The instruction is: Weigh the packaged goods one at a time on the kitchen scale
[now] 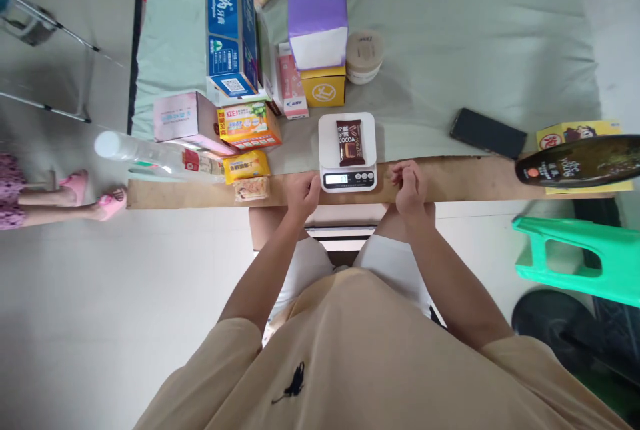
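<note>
Wooden board edge (200,193), scale (348,150) readout illegible, both hands' grips curled, empty, beside it.

Under my hands I see a white smooth plastic scale (347,150), a glossy foil cocoa wrapper (349,142), a matt wooden plank (465,180), and soft green cloth (450,50).

The scale (347,150) display at frame centre is lit, but its digits are too small to read. The cocoa pack (349,142) covers the middle of the platform. The dark bottle (580,161) at the right runs off the frame edge and hides part of the yellow box (575,131) behind it. The blue carton (231,20) is cut by the top edge. At the far left, a person's legs (45,200) are cropped. Both hands (303,195) (409,189) are curled, palms hidden.
</note>
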A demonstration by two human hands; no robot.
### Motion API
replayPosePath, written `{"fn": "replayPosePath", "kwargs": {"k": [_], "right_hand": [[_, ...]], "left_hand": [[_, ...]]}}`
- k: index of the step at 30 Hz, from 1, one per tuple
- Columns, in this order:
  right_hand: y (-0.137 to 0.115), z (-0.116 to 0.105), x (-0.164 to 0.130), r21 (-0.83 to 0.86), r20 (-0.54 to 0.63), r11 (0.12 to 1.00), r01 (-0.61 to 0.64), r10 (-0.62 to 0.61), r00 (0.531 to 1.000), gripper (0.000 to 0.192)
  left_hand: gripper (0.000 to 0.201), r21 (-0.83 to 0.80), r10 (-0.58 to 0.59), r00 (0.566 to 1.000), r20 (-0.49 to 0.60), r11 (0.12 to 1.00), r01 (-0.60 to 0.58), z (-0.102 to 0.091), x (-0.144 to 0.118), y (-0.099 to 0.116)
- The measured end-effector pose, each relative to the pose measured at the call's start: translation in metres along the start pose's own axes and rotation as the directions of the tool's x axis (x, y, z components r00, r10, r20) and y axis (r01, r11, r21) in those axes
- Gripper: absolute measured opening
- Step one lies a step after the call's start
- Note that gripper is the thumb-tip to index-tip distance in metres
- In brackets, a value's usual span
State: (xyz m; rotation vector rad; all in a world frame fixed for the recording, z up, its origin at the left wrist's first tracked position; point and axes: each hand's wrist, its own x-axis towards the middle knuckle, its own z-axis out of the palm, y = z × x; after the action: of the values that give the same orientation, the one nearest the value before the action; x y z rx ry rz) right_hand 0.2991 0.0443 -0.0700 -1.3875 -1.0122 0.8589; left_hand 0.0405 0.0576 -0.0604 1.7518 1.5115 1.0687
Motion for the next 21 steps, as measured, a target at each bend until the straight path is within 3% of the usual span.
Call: {"fn": "replayPosePath", "kwargs": {"k": [21], "right_hand": [[-0.0003,0.0019,0.0001,-0.006,-0.021,1.000,-0.003,0.003,1.000,0.055]], "left_hand": [[0.064,-0.032,-0.048,0.999,0.000,0.998,0.048,0.0025,0.0010,0.0003]]}}
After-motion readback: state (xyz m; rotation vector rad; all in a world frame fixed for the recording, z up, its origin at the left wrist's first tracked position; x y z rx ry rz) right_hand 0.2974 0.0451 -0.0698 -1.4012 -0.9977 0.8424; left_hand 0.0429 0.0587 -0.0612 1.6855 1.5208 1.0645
